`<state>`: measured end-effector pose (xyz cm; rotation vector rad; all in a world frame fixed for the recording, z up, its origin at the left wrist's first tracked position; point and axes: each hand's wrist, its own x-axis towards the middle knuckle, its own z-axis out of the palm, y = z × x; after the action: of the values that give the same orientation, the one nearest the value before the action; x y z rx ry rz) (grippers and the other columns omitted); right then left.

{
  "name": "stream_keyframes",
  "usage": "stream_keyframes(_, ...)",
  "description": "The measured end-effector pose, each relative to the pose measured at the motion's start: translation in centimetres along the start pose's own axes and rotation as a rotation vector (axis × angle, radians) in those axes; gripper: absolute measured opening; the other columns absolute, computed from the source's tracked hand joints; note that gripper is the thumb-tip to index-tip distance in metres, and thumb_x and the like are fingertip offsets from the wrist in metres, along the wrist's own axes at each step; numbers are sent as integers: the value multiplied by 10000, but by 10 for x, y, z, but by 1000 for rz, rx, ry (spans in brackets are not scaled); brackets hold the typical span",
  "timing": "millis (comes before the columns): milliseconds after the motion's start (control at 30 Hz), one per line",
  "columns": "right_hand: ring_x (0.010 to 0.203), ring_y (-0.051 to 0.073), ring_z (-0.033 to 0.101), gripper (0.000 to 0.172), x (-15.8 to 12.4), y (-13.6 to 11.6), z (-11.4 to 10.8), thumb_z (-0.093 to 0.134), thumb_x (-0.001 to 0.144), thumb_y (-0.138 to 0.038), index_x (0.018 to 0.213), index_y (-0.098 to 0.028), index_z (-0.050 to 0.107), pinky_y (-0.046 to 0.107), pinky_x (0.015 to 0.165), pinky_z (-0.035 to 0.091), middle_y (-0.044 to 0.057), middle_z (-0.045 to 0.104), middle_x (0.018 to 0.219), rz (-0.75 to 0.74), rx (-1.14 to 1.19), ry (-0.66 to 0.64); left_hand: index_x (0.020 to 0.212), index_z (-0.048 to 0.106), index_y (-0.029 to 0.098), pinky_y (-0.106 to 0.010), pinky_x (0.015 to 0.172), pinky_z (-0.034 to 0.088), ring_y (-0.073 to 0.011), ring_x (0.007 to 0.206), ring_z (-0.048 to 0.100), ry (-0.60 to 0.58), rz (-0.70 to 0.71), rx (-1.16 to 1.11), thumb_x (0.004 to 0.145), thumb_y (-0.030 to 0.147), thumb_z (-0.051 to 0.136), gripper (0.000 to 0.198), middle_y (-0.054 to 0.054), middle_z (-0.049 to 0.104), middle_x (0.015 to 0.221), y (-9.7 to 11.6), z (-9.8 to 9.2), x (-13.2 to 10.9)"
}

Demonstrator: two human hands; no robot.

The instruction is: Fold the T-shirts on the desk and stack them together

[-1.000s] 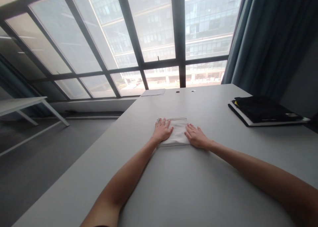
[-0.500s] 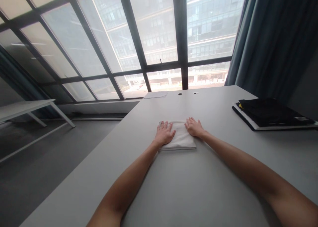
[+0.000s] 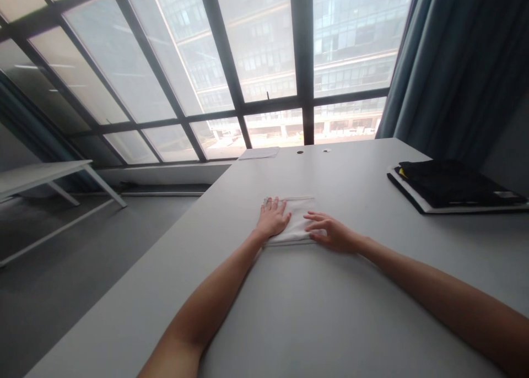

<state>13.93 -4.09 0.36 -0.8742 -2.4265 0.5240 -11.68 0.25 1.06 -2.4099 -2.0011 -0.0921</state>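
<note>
**Grey bench by the window: both hands on a folded white cloth**

Left fingers [image 3: 273,206] are flat and spread, palm down, gripping nothing. They press the left part of the folded cloth [image 3: 298,219]. Left hand [image 3: 273,219] covers the cloth's near-left corner.

Right fingers [image 3: 314,218] are extended and loosely spread, pointing left across the cloth's near-right corner. They're uncurled with no pinch visible. Can't tell if the thumb is under the edge. Right hand [image 3: 334,236] sits partly on the cloth and partly on the bench [image 3: 314,312].

The cloth is a compact rectangle lying flat on the bench, mid-width, well out at arm's reach.

Step in hand, as I read it: flattening or squaring the folded cloth, with the left pinning and the right working the right edge.

Any further fold or lift would need a real pinch on an edge, and right now neither hand has one. The left should keep pinning so the layers don't slide.

Other things in view:
- Black stack [image 3: 450,185] on a white board, far right of the bench, well apart from the cloth.
- Paper sheet [image 3: 259,153] at the far edge, with two cable holes [image 3: 300,152] near it.
- Second table [image 3: 41,171] off to the left on the floor.
- Blue-grey curtain [image 3: 454,64] on the right.
- Large framed window [image 3: 264,64] behind.
</note>
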Motion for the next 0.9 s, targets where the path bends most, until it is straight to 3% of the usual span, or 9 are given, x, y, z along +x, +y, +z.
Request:
stream_keyframes(100,1448,257,411,267,-3,1,1,620,901,-242,1127,-261,759,484,1181,331,72,579,1462,-39,-76,8,1610,271,229,-594,1214,139,-370,1551,84,3,10,6,1016,582,261,691,-137,155,1689,0,0,1)
stream_keyframes(200,1461,262,380,396,-7,-9,-2,595,852,-125,1197,-271,723,495,1192,293,54,555,1487,-130,-220,-37,1609,277,228,-595,1212,146,-372,1551,84,5,17,10,1016,587,256,693,-143,165,1686,-1,2,2)
stream_keyframes(367,1433,277,387,418,-11,-33,-11,485,906,-56,1250,-209,667,495,1163,293,119,525,1493,-177,-445,-67,1608,275,231,-595,1210,154,-370,1551,88,9,18,14,1015,587,257,692,-144,176,1684,-1,3,2)
stream_keyframes(500,1177,264,550,331,-13,-45,-15,493,910,-63,1166,-185,663,393,985,430,145,632,1225,-79,-534,-96,1609,272,227,-599,1208,157,-374,1550,90,-1,16,5,1013,589,258,698,-143,165,1686,0,1,2)
stream_keyframes(600,1020,243,583,416,-15,-48,-16,461,886,-18,1232,-189,616,331,853,451,121,638,1098,21,-560,-91,1610,270,227,-598,1209,151,-373,1551,84,-4,16,-3,1012,590,257,700,-141,155,1688,1,0,1)
stream_keyframes(733,1007,228,594,529,-17,-43,-20,461,827,21,1287,-209,583,293,804,431,98,640,1088,180,-514,-89,1610,272,227,-591,1212,149,-369,1552,81,2,17,-12,1011,594,258,703,-135,156,1689,0,1,2)
stream_keyframes(900,1032,215,610,423,-18,-37,-28,506,842,-74,1232,-201,611,273,814,421,86,643,1117,234,-433,-32,1612,266,226,-598,1211,145,-370,1551,86,3,16,-22,1008,602,254,711,-135,157,1689,0,2,3)
